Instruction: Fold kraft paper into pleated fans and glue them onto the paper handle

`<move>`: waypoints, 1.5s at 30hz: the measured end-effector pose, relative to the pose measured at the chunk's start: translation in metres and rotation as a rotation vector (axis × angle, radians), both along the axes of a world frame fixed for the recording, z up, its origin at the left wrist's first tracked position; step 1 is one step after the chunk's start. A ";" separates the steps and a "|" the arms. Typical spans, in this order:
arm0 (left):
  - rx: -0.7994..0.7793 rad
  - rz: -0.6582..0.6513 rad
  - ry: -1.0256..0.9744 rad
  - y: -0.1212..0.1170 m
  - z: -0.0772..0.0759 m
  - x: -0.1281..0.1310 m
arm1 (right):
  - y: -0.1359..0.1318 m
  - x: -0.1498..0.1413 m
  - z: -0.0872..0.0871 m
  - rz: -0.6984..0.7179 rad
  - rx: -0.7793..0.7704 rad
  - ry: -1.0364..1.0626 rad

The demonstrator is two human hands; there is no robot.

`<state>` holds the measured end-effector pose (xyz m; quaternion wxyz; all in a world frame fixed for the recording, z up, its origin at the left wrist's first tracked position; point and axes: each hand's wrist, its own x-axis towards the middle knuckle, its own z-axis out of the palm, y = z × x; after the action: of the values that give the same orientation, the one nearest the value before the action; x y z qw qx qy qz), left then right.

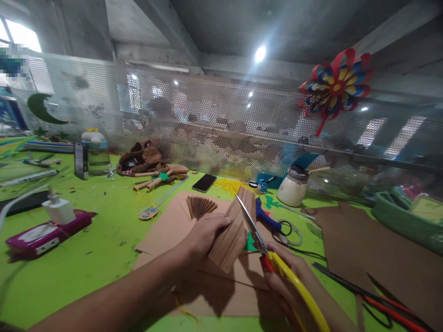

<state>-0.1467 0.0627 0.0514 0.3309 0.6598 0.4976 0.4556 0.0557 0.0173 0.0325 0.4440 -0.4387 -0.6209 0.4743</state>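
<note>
My left hand point(204, 233) grips a strip of brown wood-grain paper point(230, 235) by its left edge, thumb on top, holding it tilted above the table. In my right hand point(287, 263) is a pair of scissors point(256, 230) with yellow and red handles; the blades point up and away, along the paper's right side. Whether the blades touch the paper I cannot tell. Beneath lie sheets of brown paper point(162, 221). A small pleated paper fan point(200, 207) rests on them beyond my left hand. A green paper cut-out point(250, 242) shows partly behind the scissors.
A blue glue gun point(268, 219) with its cord lies right of the paper. Farther back are a phone point(204, 183) and a white jar point(293, 188). A purple power strip point(48, 233) sits left; more scissors point(367, 290) and a green basket point(404, 221) are right. Perforated metal panels stand behind.
</note>
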 end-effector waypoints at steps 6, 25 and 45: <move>-0.013 0.014 0.010 -0.002 0.004 0.002 | -0.002 -0.002 0.009 0.016 0.016 -0.056; -0.073 0.048 -0.061 -0.004 0.001 0.006 | 0.003 0.001 0.003 0.081 -0.006 -0.080; -0.112 0.037 -0.095 0.003 -0.004 0.002 | 0.001 0.004 0.005 0.114 -0.061 -0.034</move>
<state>-0.1445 0.0655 0.0476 0.3820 0.6086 0.5181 0.4640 0.0601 0.0185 0.0376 0.3922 -0.4237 -0.6376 0.5100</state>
